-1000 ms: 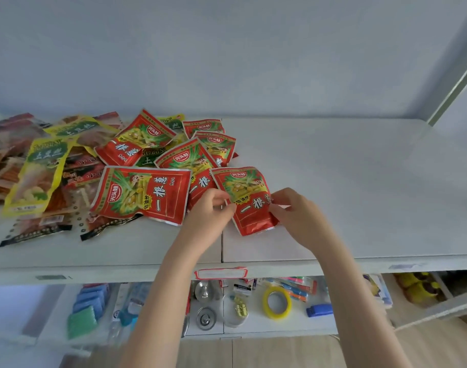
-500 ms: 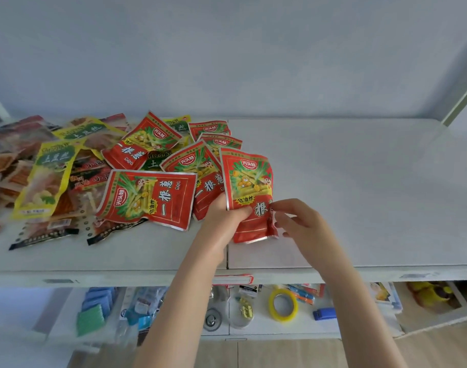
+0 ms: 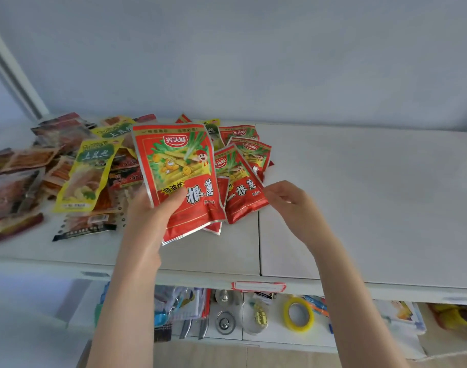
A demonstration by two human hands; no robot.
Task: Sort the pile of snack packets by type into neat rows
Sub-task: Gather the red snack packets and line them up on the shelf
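Lying nearest: yellow tape roll (image 3: pixel 298 316) on lower shelf (image 3: pixel 269 339). Left hand (image 3: pixel 147 216) grips red packet (image 3: pixel 179 166) above white shelf top (image 3: pixel 359 208); right hand (image 3: pixel 289 205) loosely curled, empty, beside flat red packets (image 3: pixel 243 193). Mixed pile (image 3: pixel 75 176) at left. Pale wall (image 3: pixel 253 62) behind. Packet reads 光头娃, 非油炸, 根葱.

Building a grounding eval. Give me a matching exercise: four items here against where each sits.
Things:
1. large red packet
2. yellow packet
3. yellow tape roll
4. small red packet

Places:
A. on the lower shelf
B. held up by the left hand
C. lying in the pile on the left of the table
D. on the table, next to the right hand

Pairs: 1-B, 2-C, 3-A, 4-D
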